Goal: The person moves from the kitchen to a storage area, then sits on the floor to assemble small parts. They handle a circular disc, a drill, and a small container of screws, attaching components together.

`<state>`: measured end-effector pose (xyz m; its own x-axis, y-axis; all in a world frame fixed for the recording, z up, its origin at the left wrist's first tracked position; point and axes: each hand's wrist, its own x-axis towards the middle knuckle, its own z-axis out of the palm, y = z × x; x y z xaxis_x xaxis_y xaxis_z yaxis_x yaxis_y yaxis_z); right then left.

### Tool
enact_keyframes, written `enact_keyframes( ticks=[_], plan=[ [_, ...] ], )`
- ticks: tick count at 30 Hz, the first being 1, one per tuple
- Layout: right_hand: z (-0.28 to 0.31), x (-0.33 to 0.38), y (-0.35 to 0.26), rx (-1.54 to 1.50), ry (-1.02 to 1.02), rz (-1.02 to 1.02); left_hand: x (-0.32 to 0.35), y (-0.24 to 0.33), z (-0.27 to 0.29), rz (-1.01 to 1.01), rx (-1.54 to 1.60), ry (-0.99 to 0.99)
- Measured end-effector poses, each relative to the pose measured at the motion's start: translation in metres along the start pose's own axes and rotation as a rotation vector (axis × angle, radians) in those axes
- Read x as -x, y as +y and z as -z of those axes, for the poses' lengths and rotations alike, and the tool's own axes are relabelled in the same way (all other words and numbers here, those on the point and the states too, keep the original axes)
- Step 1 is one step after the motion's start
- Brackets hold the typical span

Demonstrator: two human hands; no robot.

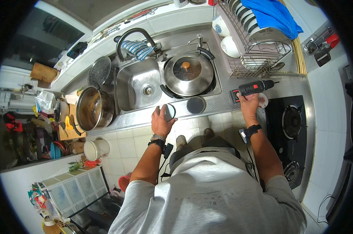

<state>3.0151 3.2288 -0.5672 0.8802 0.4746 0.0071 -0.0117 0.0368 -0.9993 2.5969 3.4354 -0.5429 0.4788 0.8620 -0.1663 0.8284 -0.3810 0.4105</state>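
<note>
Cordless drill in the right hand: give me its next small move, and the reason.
Probably turn the drill slowly toward the left hand: the right hand grips it, but its bit points right, away from the round piece the left hand holds.

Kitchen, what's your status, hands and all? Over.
Left hand holding round dark-rimmed piece; right hand gripping cordless drill. Dark disc on counter between hands. Lidded pan at right sink basin.
</note>
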Motion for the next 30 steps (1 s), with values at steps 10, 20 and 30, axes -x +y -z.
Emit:
enact_keyframes(
  ticks=[10,20,30],
  plan=[
    [-0.011,0.006,0.011,0.227,0.037,0.082,-0.002,-0.016,0.053,0.387,2.182,-0.281],
    [-0.027,0.016,-0.002,0.201,-0.035,0.086,0.01,-0.012,0.087,0.367,2.445,-0.437],
    [-0.028,0.027,0.009,0.236,0.081,-0.02,-0.012,-0.034,0.011,0.0,0.357,0.174]
  ],
)
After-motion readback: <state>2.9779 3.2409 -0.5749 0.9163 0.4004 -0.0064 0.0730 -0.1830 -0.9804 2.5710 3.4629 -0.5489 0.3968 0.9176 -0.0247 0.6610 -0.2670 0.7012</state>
